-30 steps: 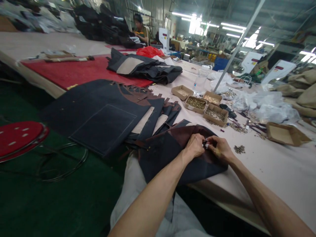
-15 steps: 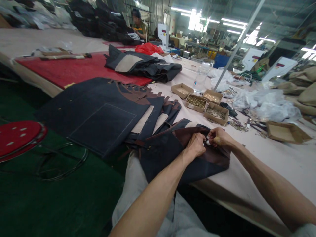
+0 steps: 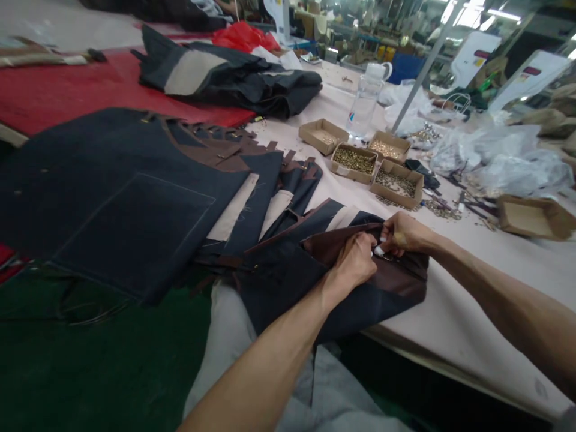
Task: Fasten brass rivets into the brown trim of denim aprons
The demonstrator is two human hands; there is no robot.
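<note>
Currently | left hand and right hand gripping one garment | five cardboard boxes | one bottle

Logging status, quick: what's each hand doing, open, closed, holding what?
Left hand: closed, gripping the dark garment.
Right hand: closed on the garment's brown panel; anything smaller in its grip can't be told.
</note>
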